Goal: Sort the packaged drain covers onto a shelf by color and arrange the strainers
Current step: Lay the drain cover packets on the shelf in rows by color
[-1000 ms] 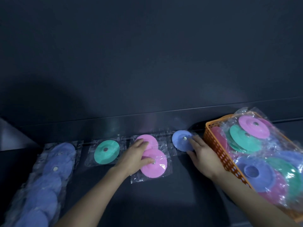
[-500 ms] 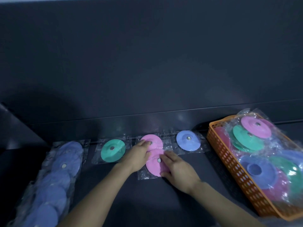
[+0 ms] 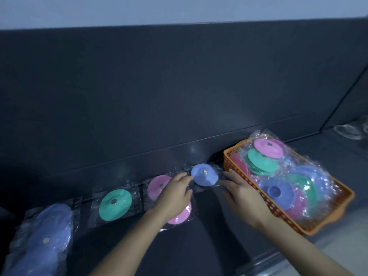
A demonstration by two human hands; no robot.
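Observation:
On the dark shelf lie packaged drain covers: a row of blue ones [image 3: 46, 234] at the left, a green one [image 3: 115, 204], two pink ones [image 3: 157, 186] partly under my left hand [image 3: 173, 196], and a single blue cover [image 3: 205, 174] near the back wall. My left hand's fingers reach to the left edge of that blue cover's wrapper. My right hand [image 3: 241, 198] lies with fingers stretched toward its right edge, beside the orange basket [image 3: 288, 222]. Whether either hand grips the wrapper is blurred.
The orange basket at the right holds several wrapped pink, green and blue covers [image 3: 268, 148]. A dark back wall [image 3: 179, 96] rises right behind the row. Clear strainers [image 3: 346, 130] show faintly at the far right. The shelf's front edge [image 3: 278, 261] runs bottom right.
My right hand left the pink covers and moved right, next to the basket. My left hand slid right over the pink covers toward the single blue cover. The camera tilted.

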